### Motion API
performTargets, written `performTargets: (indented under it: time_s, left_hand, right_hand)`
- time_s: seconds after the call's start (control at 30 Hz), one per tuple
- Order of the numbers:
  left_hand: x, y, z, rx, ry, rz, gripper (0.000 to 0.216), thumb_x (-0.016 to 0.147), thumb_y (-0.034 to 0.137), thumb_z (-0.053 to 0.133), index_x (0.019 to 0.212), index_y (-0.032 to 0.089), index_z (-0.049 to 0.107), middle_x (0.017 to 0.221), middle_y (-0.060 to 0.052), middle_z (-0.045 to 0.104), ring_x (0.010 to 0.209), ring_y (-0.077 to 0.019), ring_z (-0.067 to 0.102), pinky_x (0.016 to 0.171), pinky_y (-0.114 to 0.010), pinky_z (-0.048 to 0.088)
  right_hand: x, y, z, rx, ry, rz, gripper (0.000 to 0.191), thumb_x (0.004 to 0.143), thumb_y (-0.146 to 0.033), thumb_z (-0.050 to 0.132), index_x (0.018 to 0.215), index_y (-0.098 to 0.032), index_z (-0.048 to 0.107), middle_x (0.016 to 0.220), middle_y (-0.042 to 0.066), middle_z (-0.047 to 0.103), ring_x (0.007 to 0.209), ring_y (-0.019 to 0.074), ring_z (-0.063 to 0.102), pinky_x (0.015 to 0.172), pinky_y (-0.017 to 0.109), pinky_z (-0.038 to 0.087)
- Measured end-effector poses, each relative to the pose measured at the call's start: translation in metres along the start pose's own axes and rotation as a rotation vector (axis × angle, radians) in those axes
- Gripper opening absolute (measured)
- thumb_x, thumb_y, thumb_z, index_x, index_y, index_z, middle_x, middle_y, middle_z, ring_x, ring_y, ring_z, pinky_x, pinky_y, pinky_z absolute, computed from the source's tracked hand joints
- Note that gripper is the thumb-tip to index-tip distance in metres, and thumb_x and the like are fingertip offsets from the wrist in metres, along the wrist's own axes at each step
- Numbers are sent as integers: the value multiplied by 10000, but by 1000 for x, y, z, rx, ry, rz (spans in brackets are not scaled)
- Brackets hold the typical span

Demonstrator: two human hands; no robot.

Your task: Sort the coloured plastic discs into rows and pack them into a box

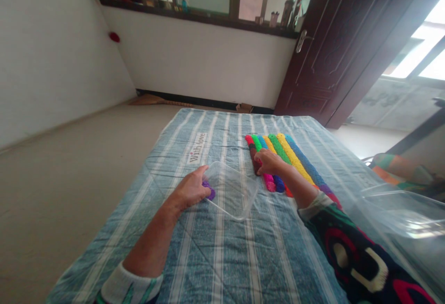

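Note:
My left hand [193, 186] is closed around a purple bumpy piece [209, 191] at the left wall of a clear plastic box [229, 193]. The box lies on a blue-and-white striped quilt [194, 257]. Over the left side of several colourful rows, my right hand [268, 161] has its fingers curled down onto the brown pieces [255, 161] of the leftmost row; the fingertips are partly hidden. A green row [281, 148], a yellow row [297, 162] and a blue row [302, 155] lie side by side there, made of small bumpy pieces packed end to end.
A larger clear plastic container [403, 211] sits at the right edge. Printed lettering [197, 148] marks the quilt left of the rows. Beyond it stand a white wall [194, 58] and a dark red door [323, 40]. Bottles and cups, including a flask [288, 9], line the window sill.

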State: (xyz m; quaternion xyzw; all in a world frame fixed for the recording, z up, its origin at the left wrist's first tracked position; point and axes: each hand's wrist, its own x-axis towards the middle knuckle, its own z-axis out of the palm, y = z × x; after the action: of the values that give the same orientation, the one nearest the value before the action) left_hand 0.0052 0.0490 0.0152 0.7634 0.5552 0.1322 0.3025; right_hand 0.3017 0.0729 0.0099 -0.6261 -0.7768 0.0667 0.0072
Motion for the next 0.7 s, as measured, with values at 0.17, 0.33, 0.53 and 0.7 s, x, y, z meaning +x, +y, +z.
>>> performTargets:
  time_s: [0.17,0.33,0.53,0.7]
  left_hand:
    - [-1,2,-1,9,-5,-11,805,606,194,591,1385,108,404,1120,-106,669,1023,-230,643,884,-264,482]
    - [-2,3,-1,11,3,-17,802,607,182,584,1387,132,400,1147,-99,661,1053,-226,633,905,-264,473]
    - [-3,5,-2,23,-3,-24,819,614,187,584,1402,86,383,1143,-121,658,1049,-232,635,905,-263,476]
    - [-4,7,-2,27,-2,-20,808,619,182,582,1398,84,389,1139,-119,661,1034,-232,638,895,-271,481]
  right_hand:
    - [-1,1,1,15,4,-12,409,628,-273,809,994,-166,662,1066,101,574,1010,281,537,811,333,410]
    - [-1,2,2,23,0,-12,417,631,-282,813,1004,-164,666,1065,110,575,988,280,538,802,340,412]
    - [-1,1,2,24,9,-14,430,630,-271,819,1015,-159,665,1071,111,573,1003,281,532,811,342,405]
    - [-5,-1,0,27,24,-18,397,642,-266,807,997,-157,665,1063,102,578,998,272,540,814,337,401]
